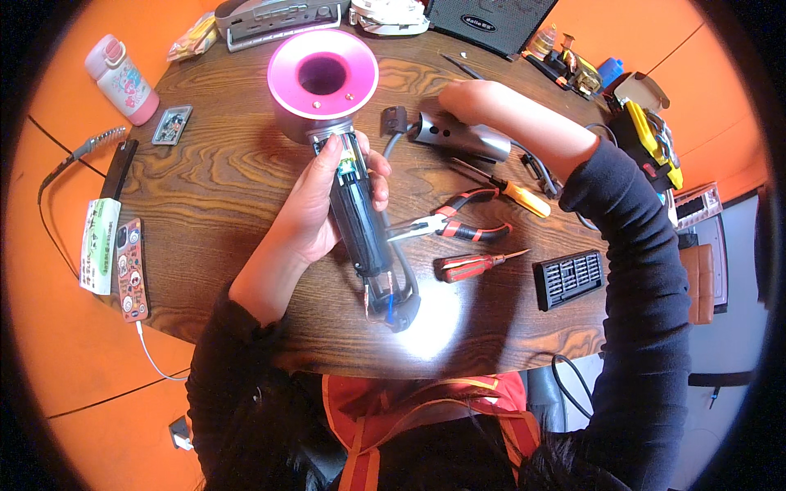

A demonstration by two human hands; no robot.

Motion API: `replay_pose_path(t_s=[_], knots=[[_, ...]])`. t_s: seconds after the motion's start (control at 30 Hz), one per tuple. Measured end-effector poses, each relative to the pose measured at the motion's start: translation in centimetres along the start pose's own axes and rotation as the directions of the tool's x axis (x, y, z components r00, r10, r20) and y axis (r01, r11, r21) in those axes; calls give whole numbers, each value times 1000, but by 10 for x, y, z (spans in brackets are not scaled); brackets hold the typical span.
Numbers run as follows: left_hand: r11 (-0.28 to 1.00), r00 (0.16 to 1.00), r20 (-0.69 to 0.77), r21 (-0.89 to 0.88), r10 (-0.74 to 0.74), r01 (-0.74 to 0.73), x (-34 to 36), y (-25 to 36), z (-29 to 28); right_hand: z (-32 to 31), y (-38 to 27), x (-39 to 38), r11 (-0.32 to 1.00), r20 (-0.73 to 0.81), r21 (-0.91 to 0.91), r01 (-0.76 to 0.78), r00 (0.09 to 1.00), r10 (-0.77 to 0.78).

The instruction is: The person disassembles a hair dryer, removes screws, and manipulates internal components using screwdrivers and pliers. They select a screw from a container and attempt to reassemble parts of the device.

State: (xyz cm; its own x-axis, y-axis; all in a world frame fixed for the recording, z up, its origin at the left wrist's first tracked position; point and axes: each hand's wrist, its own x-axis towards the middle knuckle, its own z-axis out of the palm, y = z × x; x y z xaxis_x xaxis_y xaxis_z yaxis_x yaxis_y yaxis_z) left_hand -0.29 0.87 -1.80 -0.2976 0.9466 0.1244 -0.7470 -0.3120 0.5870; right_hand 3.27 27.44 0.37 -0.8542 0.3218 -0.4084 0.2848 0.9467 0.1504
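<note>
My left hand [318,200] is wrapped round the opened handle of a hair dryer [282,78] with a bright pink ring-shaped head. The handle's black inner body and small electronic parts are bare, and loose wires hang from its lower end. My right hand [468,100] is at the far side of the table, against or just above a grey metal handle tube [471,143]. Its fingers are turned away and hidden. Beside it a thin dark pointed tool [460,65] shows, and whether the hand touches it I cannot tell.
Pliers [450,225], a yellow-handled screwdriver [524,196], a red screwdriver [471,266] and a black bit set [569,278] lie right of the dryer. A phone [133,270], bottle [123,82] and soldering iron [86,146] are at left. A speaker [491,23] stands behind.
</note>
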Motion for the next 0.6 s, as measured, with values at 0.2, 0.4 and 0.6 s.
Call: replay_pose_path(t_s=[0.2, 0.4, 0.6], knots=[[1000, 1000, -21, 17, -2, 2, 0, 0, 1, -29, 11, -17, 899, -79, -393, 192, 967, -241], [999, 991, -133, 46, -10, 16, -1, 1, 2, -24, 29, -26, 906, -446, 307, 292, 885, -135], [997, 984, -177, 65, -20, 32, -1, 2, 3, 3, 53, -20, 841, -390, 474, 258, 919, -62]])
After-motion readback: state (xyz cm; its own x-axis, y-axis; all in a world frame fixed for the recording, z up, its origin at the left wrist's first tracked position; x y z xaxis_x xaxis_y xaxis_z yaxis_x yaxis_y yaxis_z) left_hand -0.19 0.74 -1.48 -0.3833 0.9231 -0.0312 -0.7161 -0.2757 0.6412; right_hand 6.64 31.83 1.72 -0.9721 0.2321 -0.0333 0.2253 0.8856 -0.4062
